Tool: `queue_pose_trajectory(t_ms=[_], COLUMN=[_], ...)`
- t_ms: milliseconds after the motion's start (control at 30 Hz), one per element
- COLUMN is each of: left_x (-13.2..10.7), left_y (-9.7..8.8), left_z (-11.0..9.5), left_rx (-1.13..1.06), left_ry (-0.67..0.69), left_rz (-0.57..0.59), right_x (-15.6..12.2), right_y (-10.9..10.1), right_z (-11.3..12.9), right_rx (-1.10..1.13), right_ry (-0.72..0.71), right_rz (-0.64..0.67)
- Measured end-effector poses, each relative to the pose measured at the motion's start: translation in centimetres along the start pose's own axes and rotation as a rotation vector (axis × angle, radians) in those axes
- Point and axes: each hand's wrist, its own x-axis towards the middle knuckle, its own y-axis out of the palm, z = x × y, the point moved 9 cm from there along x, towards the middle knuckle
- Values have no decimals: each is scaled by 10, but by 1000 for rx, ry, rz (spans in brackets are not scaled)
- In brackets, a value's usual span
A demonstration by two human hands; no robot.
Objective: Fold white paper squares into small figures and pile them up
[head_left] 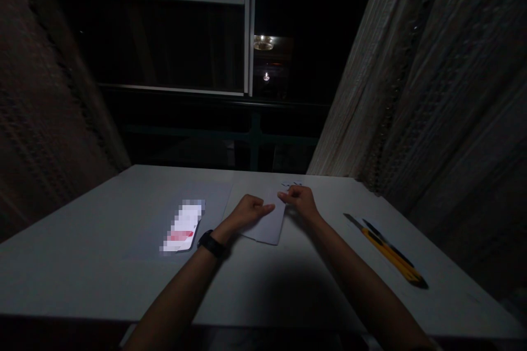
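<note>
Dim light; dark window between curtains; white table.

I am looking from far away, and I am not finding any words or numbers I can read. On the phone, blurry little squares are hiding the bright screen, and a red patch is showing there. Small dark marks are showing on something white just past my right hand, too tiny for reading.

White paper lies slightly askew on the white table; its near edge looks uneven.
</note>
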Motion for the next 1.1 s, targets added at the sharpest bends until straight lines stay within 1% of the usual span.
queue_pose_trajectory(t_ms=[100,333,400,533,600,667,767,833,933,1000,1100], left_x=[0,-2,-2,1,2,1,-1,-3,-4,-4,-3], left_y=[1,6,7,4,3,2,6,9,8,7,8], left_z=[-1,2,3,5,5,5,4,3,2,3,3], left_rx=[-27,-136,-141,-116,-107,-103,-146,-192,-196,-171,-169], left_ry=[-12,-73,-70,-57,-51,-56,-70,-72,-80,-88,-90], left_rz=[18,79,80,42,24,16,48,74,61,46,61], right_x=[1,1,1,1,1,2,1,1,-1,-1,-1], right_y=[5,9,10,11,11,9,6,8,14,14,7], right_z=[-3,-8,-6,-7,-11,-13,-13,-14,-15,-14,-9], right_rx=[9,124,124,54,15,-24,-2,58,111,68,-47], right_ry=[9,55,52,19,16,-3,-25,-10,19,9,-54], right_rz=[53,72,77,73,59,15,-38,-24,37,27,-65])
